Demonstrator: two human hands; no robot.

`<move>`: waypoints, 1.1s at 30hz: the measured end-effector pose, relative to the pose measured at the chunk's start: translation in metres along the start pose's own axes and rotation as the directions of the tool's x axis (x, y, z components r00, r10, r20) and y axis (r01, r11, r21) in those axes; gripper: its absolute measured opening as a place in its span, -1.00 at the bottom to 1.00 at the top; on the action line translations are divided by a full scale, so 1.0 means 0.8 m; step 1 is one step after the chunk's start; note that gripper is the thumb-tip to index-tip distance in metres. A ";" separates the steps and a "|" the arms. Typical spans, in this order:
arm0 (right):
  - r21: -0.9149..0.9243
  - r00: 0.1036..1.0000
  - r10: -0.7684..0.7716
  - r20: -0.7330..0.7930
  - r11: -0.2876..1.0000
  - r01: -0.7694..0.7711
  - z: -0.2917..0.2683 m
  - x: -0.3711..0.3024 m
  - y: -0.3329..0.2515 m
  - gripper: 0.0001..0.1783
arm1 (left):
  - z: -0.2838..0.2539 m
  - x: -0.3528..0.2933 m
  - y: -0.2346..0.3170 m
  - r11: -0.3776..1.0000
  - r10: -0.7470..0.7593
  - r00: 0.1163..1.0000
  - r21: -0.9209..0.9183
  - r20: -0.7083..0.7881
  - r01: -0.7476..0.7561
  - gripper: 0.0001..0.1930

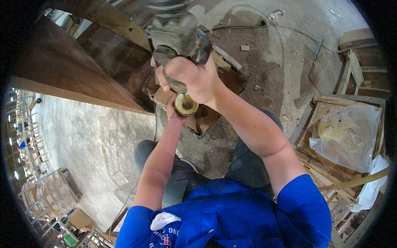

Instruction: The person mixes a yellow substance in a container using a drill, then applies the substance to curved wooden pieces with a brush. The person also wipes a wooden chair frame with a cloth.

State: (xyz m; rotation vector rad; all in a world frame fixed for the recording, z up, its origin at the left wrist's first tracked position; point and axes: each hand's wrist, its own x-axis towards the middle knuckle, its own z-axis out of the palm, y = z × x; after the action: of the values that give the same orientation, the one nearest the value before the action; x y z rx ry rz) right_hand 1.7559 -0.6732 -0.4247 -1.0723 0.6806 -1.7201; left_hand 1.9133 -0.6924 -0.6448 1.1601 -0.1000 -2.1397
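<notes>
My right hand (192, 76) is closed around the body of a dark, worn power tool (173, 35) with a rounded housing; its exact kind is unclear. The tool's narrow lower end points down into a yellowish, cup-like round piece (181, 111) with a pale rim. Around the left side of that round piece curls my left hand (174, 112), its fingers partly hidden. A flat tan piece (163, 96) lies beside the left hand. Beneath both hands sits a low, dirty box or block (206, 120) with wooden edges.
To the left a large brown wooden panel (82, 68) slopes close to my hands. A cable (244, 27) crosses the concrete floor. On the right, a wooden crate (316, 111) carries a plastic bag (351, 132). Stacked frames (49, 192) stand at lower left.
</notes>
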 end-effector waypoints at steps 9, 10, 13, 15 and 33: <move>0.210 0.990 0.100 -0.100 0.975 -0.078 0.005 0.002 0.003 -0.64 | -0.001 -0.001 0.004 0.999 0.005 0.999 -0.035 -0.050 -0.007 -0.66; 0.224 0.990 0.105 -0.099 0.971 -0.080 0.006 0.002 0.002 -0.63 | -0.001 -0.002 0.004 1.000 0.004 0.999 -0.028 -0.037 -0.005 -0.66; 0.193 0.991 0.090 -0.098 0.979 -0.070 0.003 0.002 0.005 -0.63 | 0.002 -0.003 0.003 1.000 0.018 0.997 0.019 -0.073 -0.016 -0.65; 0.195 0.993 0.057 -0.099 0.980 -0.037 0.003 0.003 0.007 -0.64 | 0.002 -0.003 0.003 1.000 0.012 0.998 0.004 -0.056 -0.012 -0.65; 0.174 0.992 0.059 -0.115 0.984 -0.039 0.004 0.002 -0.004 -0.66 | 0.002 -0.003 0.001 0.999 0.028 0.997 0.020 -0.074 -0.027 -0.65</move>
State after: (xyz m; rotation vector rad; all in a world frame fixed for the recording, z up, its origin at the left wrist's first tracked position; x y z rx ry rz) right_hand 1.7571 -0.6730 -0.4200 -0.8321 0.6157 -1.7762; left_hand 1.9132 -0.6925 -0.6417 1.2411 -0.1027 -2.0734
